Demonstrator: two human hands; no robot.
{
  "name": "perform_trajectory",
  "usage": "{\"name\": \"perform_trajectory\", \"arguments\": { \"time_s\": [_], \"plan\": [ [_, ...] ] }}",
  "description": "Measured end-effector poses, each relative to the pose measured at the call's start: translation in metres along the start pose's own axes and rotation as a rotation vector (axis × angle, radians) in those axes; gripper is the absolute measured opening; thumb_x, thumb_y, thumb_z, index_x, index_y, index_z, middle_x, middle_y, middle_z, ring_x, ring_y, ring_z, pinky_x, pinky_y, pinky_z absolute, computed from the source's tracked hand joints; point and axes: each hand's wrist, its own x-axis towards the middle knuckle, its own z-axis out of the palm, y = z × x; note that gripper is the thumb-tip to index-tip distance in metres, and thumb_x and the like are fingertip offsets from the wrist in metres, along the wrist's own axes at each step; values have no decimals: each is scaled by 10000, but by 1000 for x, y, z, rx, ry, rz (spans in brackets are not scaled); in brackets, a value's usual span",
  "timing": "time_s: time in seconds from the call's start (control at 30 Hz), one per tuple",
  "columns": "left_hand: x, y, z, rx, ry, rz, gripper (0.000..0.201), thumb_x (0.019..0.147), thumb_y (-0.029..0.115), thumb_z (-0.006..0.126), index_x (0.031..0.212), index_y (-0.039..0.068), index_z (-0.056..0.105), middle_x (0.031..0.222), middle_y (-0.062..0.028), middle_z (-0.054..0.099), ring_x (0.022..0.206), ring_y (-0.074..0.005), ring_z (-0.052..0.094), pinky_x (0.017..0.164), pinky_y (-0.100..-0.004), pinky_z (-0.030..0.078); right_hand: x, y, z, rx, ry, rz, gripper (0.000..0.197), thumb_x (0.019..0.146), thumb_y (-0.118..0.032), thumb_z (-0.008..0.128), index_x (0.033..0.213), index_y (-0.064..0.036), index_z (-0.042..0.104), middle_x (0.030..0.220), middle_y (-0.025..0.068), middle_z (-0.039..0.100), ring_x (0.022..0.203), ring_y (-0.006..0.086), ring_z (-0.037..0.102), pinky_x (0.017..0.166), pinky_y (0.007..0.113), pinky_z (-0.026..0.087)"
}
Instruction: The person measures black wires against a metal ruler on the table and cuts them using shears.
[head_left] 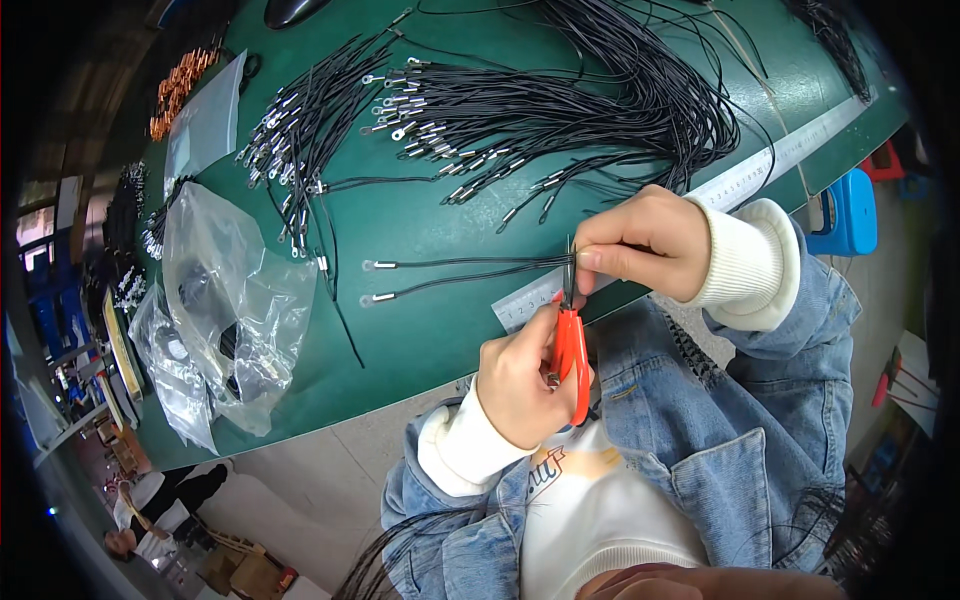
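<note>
My left hand (525,382) is closed round a pair of red-handled scissors (571,350), blades pointing away from me. Their narrow blades lie across two black cables (470,264) beside my right fingertips; whether they touch the cables I cannot tell. My right hand (645,245) pinches those cables at their right end. From there both run left over the green table, side by side, each ending in a silver ring terminal (385,298). A steel ruler (520,304) lies under my hands, partly hidden by them.
A large bundle of black cables (640,110) with ring terminals spreads across the green table (400,340). A smaller bunch (300,130) lies left of it. Clear plastic bags (240,310) and copper-coloured parts (182,88) are farther left. A blue stool (853,212) stands beyond the right edge.
</note>
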Motion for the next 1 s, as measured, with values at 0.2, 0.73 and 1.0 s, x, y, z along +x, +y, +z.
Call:
{"name": "perform_trajectory", "arguments": {
  "time_s": [0.2,0.73,1.0],
  "plan": [
    [-1,-3,-2,-1,-1,-16,372,769,-32,557,1138,-72,539,650,-46,597,583,-124,632,616,-240,498,0,1,2,-3,8,-18,206,899,-124,484,817,2,625,742,109,660,703,236,652,659,319,501],
    [-3,-14,-3,-171,101,-103,278,846,31,548,1108,-61,555,608,-84,591,496,-143,587,503,-265,476,27,-5,6,-182,-1,1,192,862,-154,503,785,-34,630,688,116,623,646,292,611,601,357,474],
    [-2,-4,-10,-441,112,-205,237,909,62,497,1098,-69,552,549,-29,536,427,-73,497,437,-236,412,47,-6,7,-293,-30,-78,199,887,-146,480,786,-43,618,706,76,642,620,252,610,575,319,466]
  ]
}}
